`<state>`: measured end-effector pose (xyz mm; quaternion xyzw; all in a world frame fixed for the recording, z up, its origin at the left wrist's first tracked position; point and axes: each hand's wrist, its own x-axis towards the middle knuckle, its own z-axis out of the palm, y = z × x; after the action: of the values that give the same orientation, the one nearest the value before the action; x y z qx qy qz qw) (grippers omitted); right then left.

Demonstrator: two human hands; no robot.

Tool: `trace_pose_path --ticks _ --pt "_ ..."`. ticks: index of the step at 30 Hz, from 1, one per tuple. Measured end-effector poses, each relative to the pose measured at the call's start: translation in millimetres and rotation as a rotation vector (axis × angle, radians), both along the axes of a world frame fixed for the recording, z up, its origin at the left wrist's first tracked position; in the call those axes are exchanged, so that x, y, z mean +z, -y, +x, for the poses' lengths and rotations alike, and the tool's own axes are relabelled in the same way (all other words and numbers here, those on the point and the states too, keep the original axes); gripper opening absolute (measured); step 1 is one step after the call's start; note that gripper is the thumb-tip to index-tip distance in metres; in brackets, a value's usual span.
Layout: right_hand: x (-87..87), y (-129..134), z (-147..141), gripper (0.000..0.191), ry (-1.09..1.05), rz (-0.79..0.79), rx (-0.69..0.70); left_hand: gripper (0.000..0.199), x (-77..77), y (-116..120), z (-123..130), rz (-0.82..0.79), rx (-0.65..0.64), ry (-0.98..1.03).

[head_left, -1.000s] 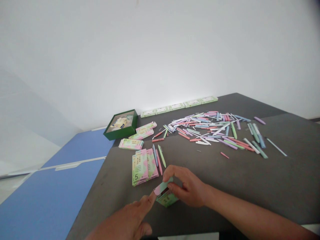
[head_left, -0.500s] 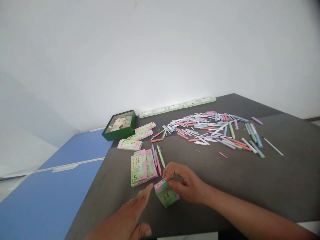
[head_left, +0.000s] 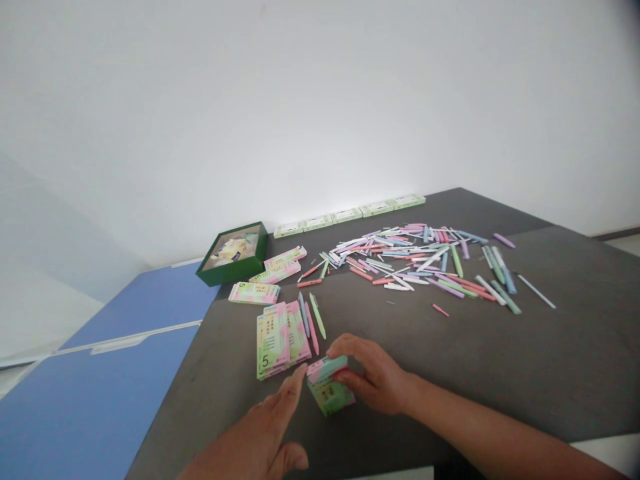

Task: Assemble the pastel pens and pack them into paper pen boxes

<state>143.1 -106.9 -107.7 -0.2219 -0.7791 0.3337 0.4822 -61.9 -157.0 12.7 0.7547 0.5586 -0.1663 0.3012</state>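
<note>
Carton (head_left: 330, 393) of pink and green card sits on the dark tabletop (head_left: 525, 373), close to the near edge, with its top flap shut; a second earlier that flap stood raised. The right hand (head_left: 373, 373) grips the carton from its right side, fingers curled over the top corner and closed against the card. The left hand (head_left: 255, 437) stays open, fingers spread, with its extended index finger (head_left: 299, 377) just beside the carton's left edge; whether they touch is hard to tell.

Just beyond the hands, a stack of matching boxes (head_left: 277, 340) lies flat, with loose pens (head_left: 310, 320) beside it. Further back are more boxes (head_left: 255, 293), a green tray (head_left: 233, 253) holding packaging, a row of boxes (head_left: 350, 217) along the far edge, and a wide scatter of pastel pen parts (head_left: 400, 260). All of these sit slightly lower and further left in the view than before, as the head has shifted. A blue surface (head_left: 115, 393) lies beyond the table's left edge.
</note>
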Motion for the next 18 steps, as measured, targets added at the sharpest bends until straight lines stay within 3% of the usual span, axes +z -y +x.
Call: trace_pose_path --ticks 9,18 --pt "-10.3 1.2 -4.2 0.04 -0.024 0.097 -0.009 0.078 -3.2 -2.0 -2.6 0.004 0.033 0.012" --pt "-4.9 1.8 -9.6 0.042 -0.021 0.104 -0.022 0.079 2.1 -3.4 -0.5 -0.012 0.04 0.008"
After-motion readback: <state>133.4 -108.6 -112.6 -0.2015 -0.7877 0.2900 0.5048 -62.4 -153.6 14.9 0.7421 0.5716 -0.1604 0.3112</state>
